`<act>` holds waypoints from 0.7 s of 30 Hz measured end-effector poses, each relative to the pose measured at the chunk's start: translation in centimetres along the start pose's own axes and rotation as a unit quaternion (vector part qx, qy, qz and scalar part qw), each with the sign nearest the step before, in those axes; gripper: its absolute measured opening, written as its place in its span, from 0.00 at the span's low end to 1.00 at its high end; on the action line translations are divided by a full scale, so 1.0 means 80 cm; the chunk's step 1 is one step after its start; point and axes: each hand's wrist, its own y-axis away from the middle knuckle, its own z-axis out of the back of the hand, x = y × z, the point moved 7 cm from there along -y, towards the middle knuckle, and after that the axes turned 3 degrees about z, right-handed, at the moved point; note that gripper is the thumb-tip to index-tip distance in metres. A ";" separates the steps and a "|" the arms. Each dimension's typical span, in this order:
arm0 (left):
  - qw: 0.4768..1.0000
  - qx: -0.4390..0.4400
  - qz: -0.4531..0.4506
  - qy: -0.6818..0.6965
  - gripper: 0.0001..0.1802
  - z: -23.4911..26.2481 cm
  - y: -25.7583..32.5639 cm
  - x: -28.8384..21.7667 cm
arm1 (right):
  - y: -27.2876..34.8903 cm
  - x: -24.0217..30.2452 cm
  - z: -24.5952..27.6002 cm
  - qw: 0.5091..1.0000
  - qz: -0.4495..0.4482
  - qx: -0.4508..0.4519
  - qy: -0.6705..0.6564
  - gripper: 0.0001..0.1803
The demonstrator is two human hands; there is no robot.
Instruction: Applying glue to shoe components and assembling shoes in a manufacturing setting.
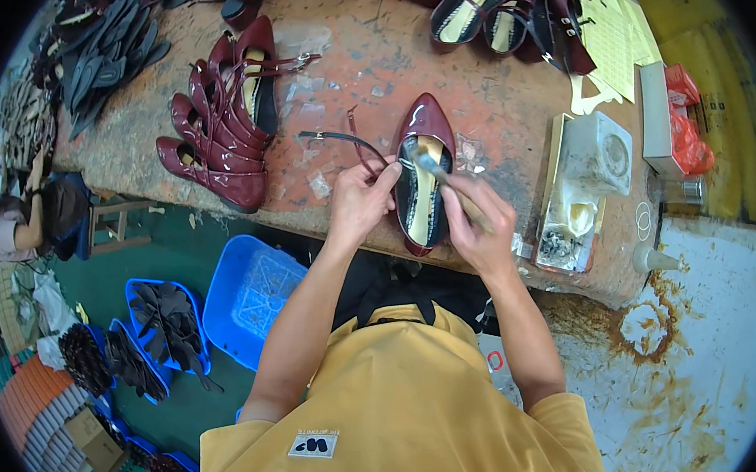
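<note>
A glossy dark red shoe with a pointed toe lies on the workbench in front of me, toe pointing away. Its inside shows a pale strip down the middle with black edges. My left hand is closed at the shoe's left rim, pinching its thin strap, whose free end sticks out to the left. In my right hand is a brush, gripped by its wooden handle. The bristle end dips into the shoe's opening, against the lining near the toe; the exact contact is partly hidden.
More dark red strapped shoes stand in a row at left. Dark insole-like pieces are heaped beyond them. A grimy pot sits in a tray at right, beside a white box with red plastic. Blue bins stand on the floor.
</note>
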 end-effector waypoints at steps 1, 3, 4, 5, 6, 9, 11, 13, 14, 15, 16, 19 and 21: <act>1.000 -0.003 0.004 0.004 0.16 0.001 -0.001 0.000 | 0.006 0.008 0.007 1.000 -0.001 0.007 0.000 0.03; 1.000 0.002 -0.009 -0.004 0.16 0.000 0.000 -0.001 | 0.025 0.002 0.020 0.983 -0.162 0.080 -0.045 0.02; 1.000 0.007 -0.007 0.005 0.16 0.000 0.001 -0.001 | 0.030 -0.002 0.021 0.969 -0.209 0.122 -0.056 0.05; 1.000 0.011 -0.004 0.006 0.16 -0.002 0.001 0.000 | 0.023 0.000 0.029 0.968 -0.213 0.122 -0.051 0.05; 1.000 0.010 -0.010 -0.002 0.16 0.000 0.000 -0.001 | 0.021 -0.010 0.018 0.937 -0.279 0.198 -0.074 0.07; 1.000 0.011 -0.021 -0.012 0.16 0.001 0.001 -0.001 | -0.004 -0.022 -0.003 0.841 -0.353 0.380 -0.153 0.05; 0.999 0.012 -0.030 -0.014 0.15 0.000 -0.001 -0.004 | -0.040 -0.004 -0.005 0.888 -0.110 0.428 -0.127 0.06; 0.999 0.011 -0.035 -0.023 0.14 0.000 -0.002 -0.007 | -0.057 0.007 -0.003 0.923 -0.025 0.382 -0.024 0.08; 0.999 0.008 -0.038 -0.024 0.14 0.002 -0.001 -0.007 | -0.067 0.019 -0.002 0.938 0.061 0.331 0.076 0.10; 0.998 0.002 -0.048 -0.043 0.14 0.002 -0.002 -0.008 | -0.062 0.020 -0.009 0.939 0.064 0.330 0.077 0.10; 0.996 -0.005 -0.058 -0.062 0.14 0.003 -0.003 -0.009 | -0.054 0.017 -0.012 0.952 0.078 0.274 0.108 0.11; 0.992 -0.006 -0.083 -0.096 0.15 0.004 -0.004 0.003 | -0.009 0.015 -0.013 0.971 0.104 0.154 0.149 0.11; 0.976 -0.029 -0.142 -0.162 0.18 -0.001 0.007 -0.012 | 0.013 0.032 0.004 0.987 0.063 0.098 0.114 0.06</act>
